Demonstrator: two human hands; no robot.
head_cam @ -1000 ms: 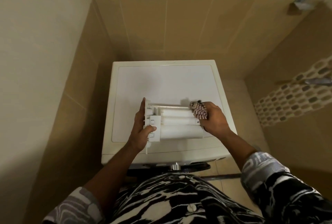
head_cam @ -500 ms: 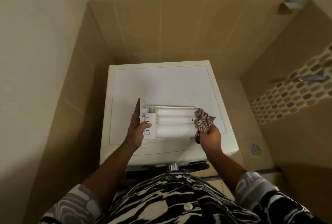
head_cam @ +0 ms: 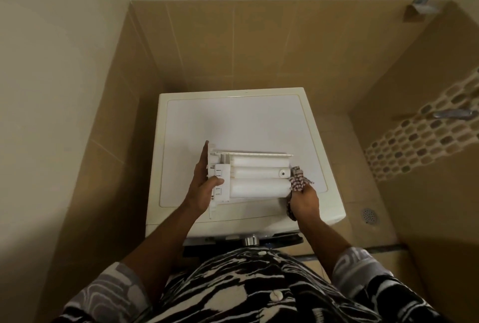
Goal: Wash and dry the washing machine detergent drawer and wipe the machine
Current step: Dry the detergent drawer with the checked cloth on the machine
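Here, left hand grips the drawer — right hand (beside it) holds cloth.

Nothing here is showing words, numbers or brand names that can be read. The white detergent drawer is showing small square marks at its left end, maybe just bumps in the plastic; they are looking too blurry to tell. The washing machine top is looking plain. The cloth is showing only stripes.
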